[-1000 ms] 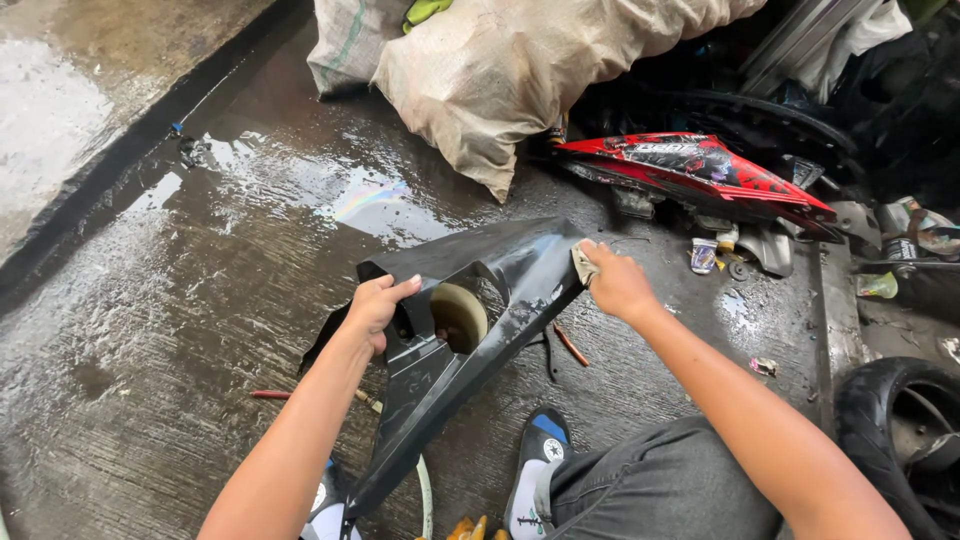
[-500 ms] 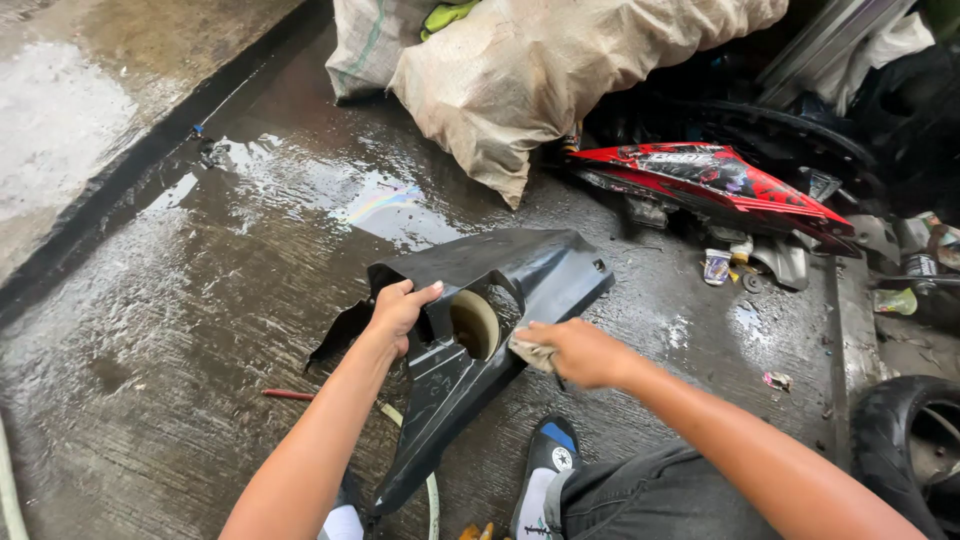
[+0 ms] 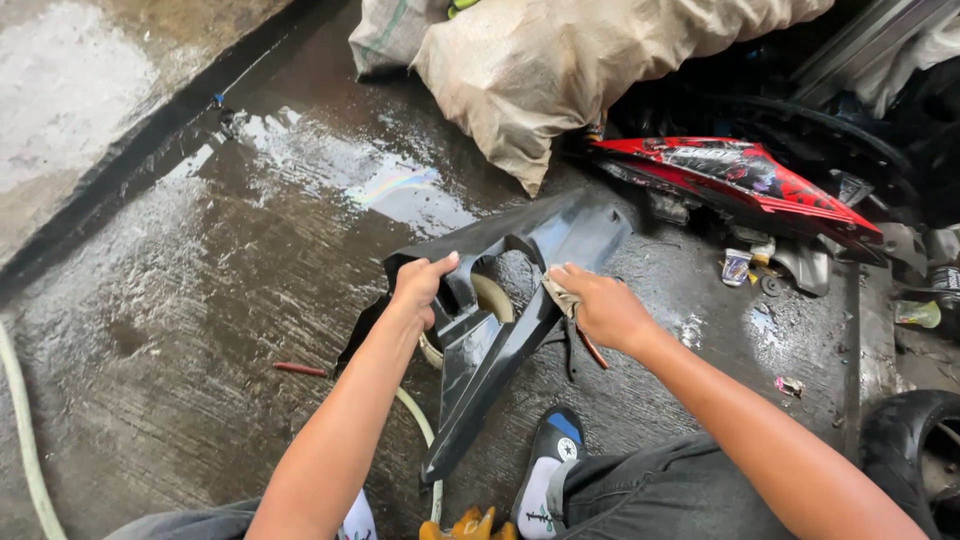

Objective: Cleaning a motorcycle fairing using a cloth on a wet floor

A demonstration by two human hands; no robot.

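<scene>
1. The left hand (image 3: 420, 285) is curling its fingers tight around the upper edge of a black plastic fairing panel (image 3: 500, 310), holding it tilted above the wet concrete floor (image 3: 200, 300).
2. The right hand (image 3: 600, 305) is pinching a small beige rag (image 3: 562, 296) and pressing it against the panel's right edge.
3. A round opening in the panel is showing something pale behind it, possibly a disc; the view is too dim to tell.
4. A red fairing (image 3: 745, 180) is lying well apart, beside large sacks (image 3: 560, 70).
5. A pale hose (image 3: 415, 415) is running under the panel, near a black shoe (image 3: 545, 470).
</scene>
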